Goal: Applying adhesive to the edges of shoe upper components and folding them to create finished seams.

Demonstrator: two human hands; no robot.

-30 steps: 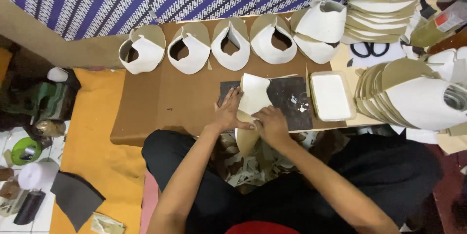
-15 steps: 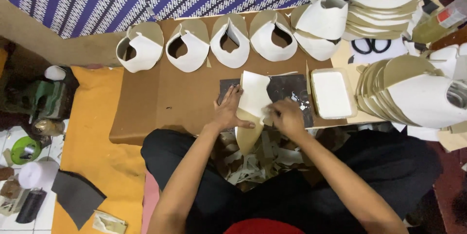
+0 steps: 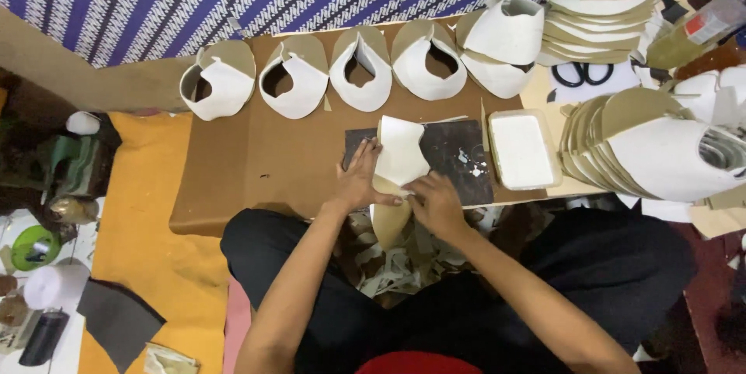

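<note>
Pressing white piece flat on dark mat, middle of board. Left hand at 9 o'clock of piece, fingers spread, palm down on its edge. Right hand at 5 o'clock, fingers bent, pushing down on lower corner; can't tell if pinching. Tan part hangs off board edge below. Five folded pieces sit in row at 12 o'clock, look done. Big stack at 3 o'clock looks left to do. White tray just beside mat.
</note>
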